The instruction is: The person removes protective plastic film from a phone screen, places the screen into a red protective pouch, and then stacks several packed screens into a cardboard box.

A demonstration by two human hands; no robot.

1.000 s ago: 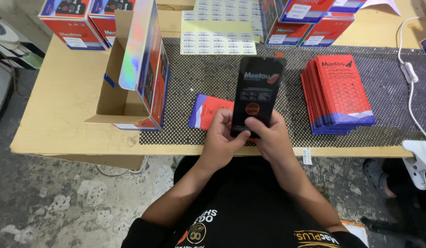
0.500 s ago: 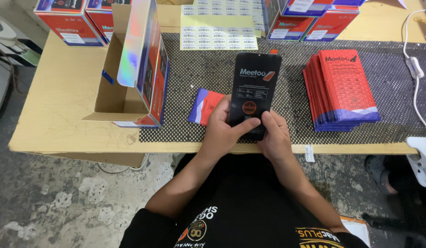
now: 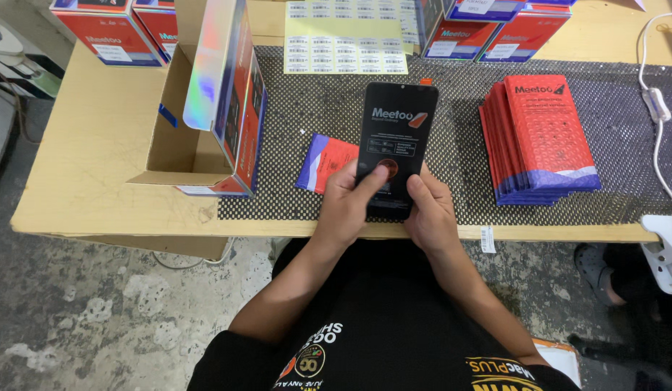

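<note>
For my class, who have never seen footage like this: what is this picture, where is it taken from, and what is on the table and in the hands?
A person wears a camera on the head, so it looks down at their own arms. The left hand and right hand together hold a black phone above a dark mesh mat. On the mat lie a small red and blue packet and a stack of red packets. An open cardboard box stands left; a yellow label sheet lies behind.
</note>
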